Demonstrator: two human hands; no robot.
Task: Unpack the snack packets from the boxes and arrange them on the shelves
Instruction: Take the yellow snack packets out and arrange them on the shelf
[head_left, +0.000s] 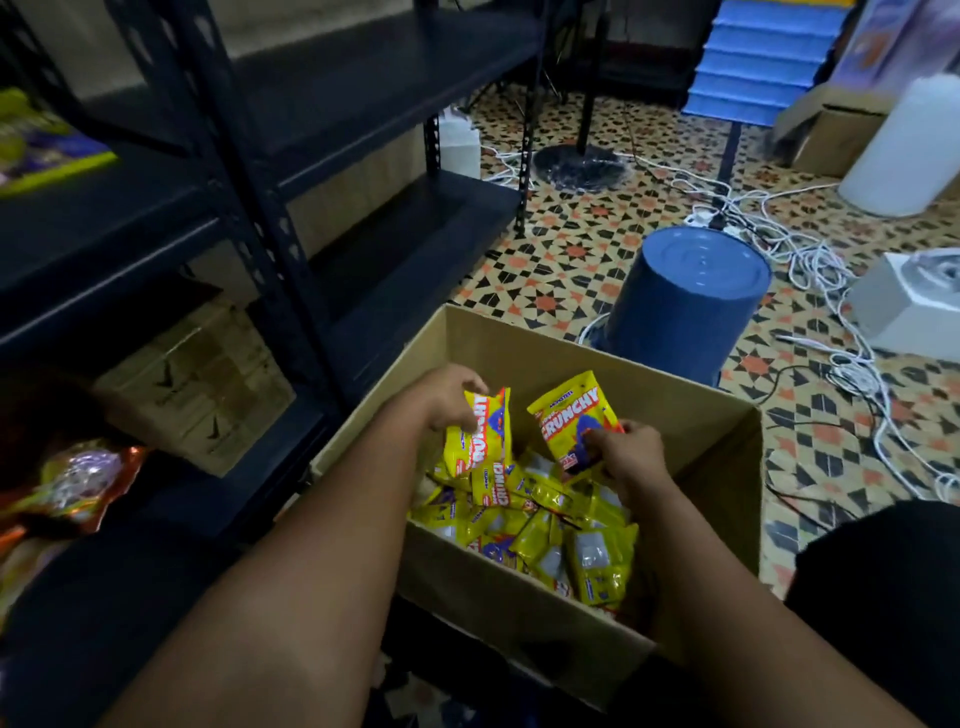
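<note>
An open cardboard box (691, 410) sits on the floor in front of me, holding several yellow "Crunchy" snack packets (556, 540). My left hand (447, 397) is shut on a bunch of yellow packets (480, 436) hanging over the box. My right hand (631, 454) is shut on the lower corner of one upright yellow packet (574, 418) held above the pile. A dark metal shelf rack (249, 171) stands at the left, its nearest bays mostly bare.
An orange packet (78, 483) lies on a low shelf at the left, and green-purple packets (41, 150) on a higher one. A brown carton (208, 384) sits under the rack. An upturned blue bucket (685, 296), white cables (810, 260) and white containers crowd the tiled floor at the right.
</note>
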